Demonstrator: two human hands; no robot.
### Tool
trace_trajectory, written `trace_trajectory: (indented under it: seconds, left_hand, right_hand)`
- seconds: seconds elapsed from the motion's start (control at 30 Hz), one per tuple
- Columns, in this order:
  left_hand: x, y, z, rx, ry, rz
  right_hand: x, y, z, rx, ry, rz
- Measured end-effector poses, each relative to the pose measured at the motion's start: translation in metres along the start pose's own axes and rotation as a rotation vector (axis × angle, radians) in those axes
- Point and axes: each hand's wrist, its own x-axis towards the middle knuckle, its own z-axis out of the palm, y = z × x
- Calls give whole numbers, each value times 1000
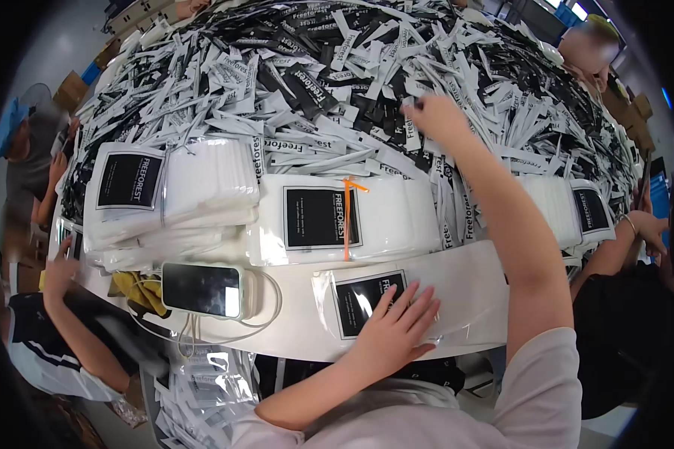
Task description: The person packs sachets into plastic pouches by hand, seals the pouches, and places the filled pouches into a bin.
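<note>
My left hand (399, 327) lies with its fingers spread on a clear bag (352, 318) with a black FREEFOREST label, flat at the table's near edge. My right hand (439, 118) reaches over the pile of black and white Freeforest packets (299, 142). Its fingers are drawn together at a white packet (411, 131); whether they grip it is too small to tell. Between my hands and the pile lies a stack of labelled clear bags (397, 217) tied with an orange strap (347, 224).
More bag stacks stand at left (210, 179) and right (550, 206). A phone (202, 289) with a cable lies beside a yellow cloth (138, 290). Below the table edge is a bin of packets (202, 389). Other people work at left, right and far right around the table.
</note>
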Motion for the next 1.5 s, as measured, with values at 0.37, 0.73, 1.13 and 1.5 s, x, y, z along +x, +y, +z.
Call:
trace_trajectory:
  seconds: [0.37, 0.73, 1.13, 1.5]
  left_hand:
    - [-20, 6, 1, 43, 4, 41]
    - [-18, 14, 12, 92, 84, 23]
    - [-21, 7, 17, 97, 118, 15]
    - [-20, 12, 12, 200, 269, 33]
  right_hand:
    - [-71, 9, -30, 572, 348, -107]
    - [-208, 70, -38, 599, 192, -38]
    - [-238, 24, -22, 15, -124, -957]
    - [-372, 150, -8, 1110, 1124, 92]
